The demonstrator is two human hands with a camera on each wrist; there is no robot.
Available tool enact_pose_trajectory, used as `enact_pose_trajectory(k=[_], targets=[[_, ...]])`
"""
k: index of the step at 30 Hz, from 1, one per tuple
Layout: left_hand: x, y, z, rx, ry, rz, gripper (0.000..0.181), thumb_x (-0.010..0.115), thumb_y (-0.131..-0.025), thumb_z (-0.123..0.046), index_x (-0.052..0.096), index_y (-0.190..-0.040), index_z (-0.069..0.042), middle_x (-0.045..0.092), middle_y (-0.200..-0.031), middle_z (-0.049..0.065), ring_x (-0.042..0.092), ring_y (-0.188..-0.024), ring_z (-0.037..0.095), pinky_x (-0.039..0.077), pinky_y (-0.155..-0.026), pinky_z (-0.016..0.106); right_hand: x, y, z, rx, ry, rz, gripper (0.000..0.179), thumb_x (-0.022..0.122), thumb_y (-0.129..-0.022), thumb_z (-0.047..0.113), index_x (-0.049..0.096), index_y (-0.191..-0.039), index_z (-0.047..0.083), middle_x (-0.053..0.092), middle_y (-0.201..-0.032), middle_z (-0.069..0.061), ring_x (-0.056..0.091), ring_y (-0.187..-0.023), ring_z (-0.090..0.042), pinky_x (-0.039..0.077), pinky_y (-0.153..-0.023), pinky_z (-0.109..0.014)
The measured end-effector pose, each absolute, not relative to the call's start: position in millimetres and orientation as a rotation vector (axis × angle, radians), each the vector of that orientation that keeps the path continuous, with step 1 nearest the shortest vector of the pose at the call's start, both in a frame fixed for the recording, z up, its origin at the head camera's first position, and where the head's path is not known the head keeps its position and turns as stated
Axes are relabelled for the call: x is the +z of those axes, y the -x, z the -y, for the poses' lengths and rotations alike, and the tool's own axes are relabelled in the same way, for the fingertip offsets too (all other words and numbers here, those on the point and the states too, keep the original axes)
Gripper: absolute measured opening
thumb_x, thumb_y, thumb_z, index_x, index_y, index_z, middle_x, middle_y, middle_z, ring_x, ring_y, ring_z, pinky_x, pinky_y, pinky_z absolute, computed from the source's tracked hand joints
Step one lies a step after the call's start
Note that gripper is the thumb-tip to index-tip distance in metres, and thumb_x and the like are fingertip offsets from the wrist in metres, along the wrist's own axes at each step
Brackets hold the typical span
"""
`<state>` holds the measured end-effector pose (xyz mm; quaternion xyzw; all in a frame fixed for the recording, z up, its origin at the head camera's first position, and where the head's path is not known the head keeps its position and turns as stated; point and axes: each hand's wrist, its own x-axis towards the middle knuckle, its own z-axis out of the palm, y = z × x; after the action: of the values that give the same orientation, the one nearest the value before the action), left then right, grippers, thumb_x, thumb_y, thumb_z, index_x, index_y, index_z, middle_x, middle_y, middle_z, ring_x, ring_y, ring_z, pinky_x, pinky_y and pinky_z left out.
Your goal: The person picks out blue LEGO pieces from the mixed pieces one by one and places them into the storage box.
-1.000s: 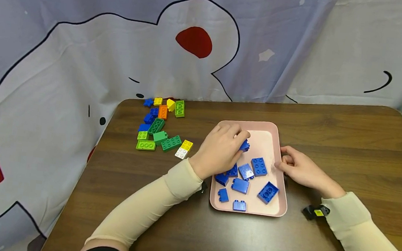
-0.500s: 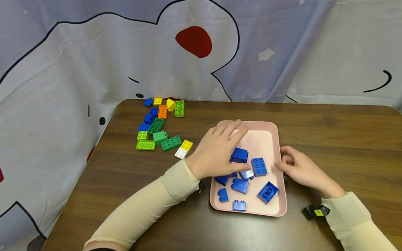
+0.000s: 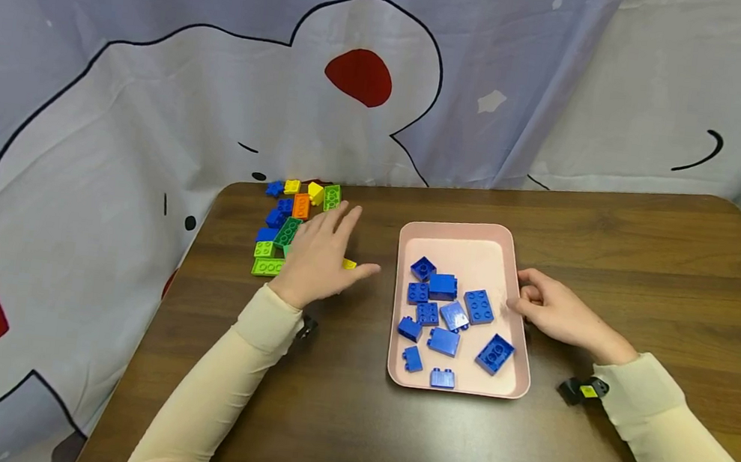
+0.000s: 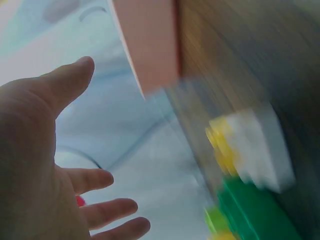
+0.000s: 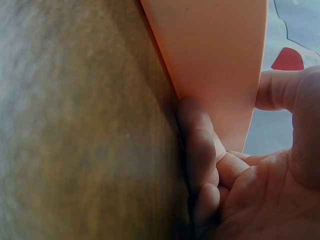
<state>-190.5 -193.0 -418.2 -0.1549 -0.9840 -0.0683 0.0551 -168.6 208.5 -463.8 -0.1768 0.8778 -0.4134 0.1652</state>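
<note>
A left hand (image 3: 316, 261) is hovering over mixed-colour bricks (image 3: 287, 232); a right hand (image 3: 559, 311) is gripping a tray (image 3: 486, 254).
The left is holding nothing, its fingers straight and spread. The right is pinching the right wall (image 5: 215, 50), thumb at the top, fingers curled outside. Blue bricks (image 3: 478, 306) are lying in the tray on the table (image 3: 645, 260).
</note>
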Motion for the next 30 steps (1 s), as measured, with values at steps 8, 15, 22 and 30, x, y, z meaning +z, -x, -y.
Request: enact_pose_trajectory(k=[8, 15, 22, 30], targets=[[-423, 206, 258, -0.162, 0.338, 2.966, 0.100, 0.064, -0.087, -0.074, 0.038, -0.159, -0.009, 0.041, -0.159, 0.023, 0.052, -0.133, 0.049, 0.047, -0.104, 0.065, -463, 169, -209, -1.178, 0.495, -2.499, 0.048, 0.061, -0.103, 0.020, 0.047, -0.139, -0.008, 0.060, -0.079, -0.001, 0.050, -0.061, -0.006, 0.039, -0.058, -0.024], [-427, 222, 294, -0.124, 0.196, 3.088, 0.075, 0.051, -0.104, -0.054, 0.035, -0.159, -0.006, 0.036, -0.161, 0.026, 0.046, -0.138, 0.051, 0.043, -0.107, 0.068, -462, 168, -209, -1.172, 0.482, -2.498, 0.050, 0.061, -0.103, 0.021, 0.046, -0.140, -0.008, 0.059, -0.078, -0.002, 0.049, -0.060, -0.007, 0.039, -0.056, -0.025], [-432, 235, 315, -0.090, 0.163, 3.073, 0.046, 0.049, -0.107, -0.020, 0.050, -0.151, -0.007, 0.046, -0.152, 0.027, 0.053, -0.130, 0.050, 0.048, -0.103, 0.066, -464, 167, -209, -1.167, 0.480, -2.507, 0.049, 0.062, -0.102, 0.021, 0.047, -0.140, -0.008, 0.058, -0.078, -0.002, 0.050, -0.062, -0.007, 0.039, -0.058, -0.024], [-440, 244, 332, -0.169, 0.198, 2.999, 0.036, 0.061, -0.099, -0.007, 0.063, -0.134, -0.001, 0.057, -0.132, 0.030, 0.067, -0.097, 0.046, 0.058, -0.087, 0.059, -463, 167, -209, -1.187, 0.483, -2.497, 0.049, 0.062, -0.102, 0.021, 0.047, -0.140, -0.008, 0.059, -0.078, -0.002, 0.050, -0.061, -0.007, 0.040, -0.058, -0.025]])
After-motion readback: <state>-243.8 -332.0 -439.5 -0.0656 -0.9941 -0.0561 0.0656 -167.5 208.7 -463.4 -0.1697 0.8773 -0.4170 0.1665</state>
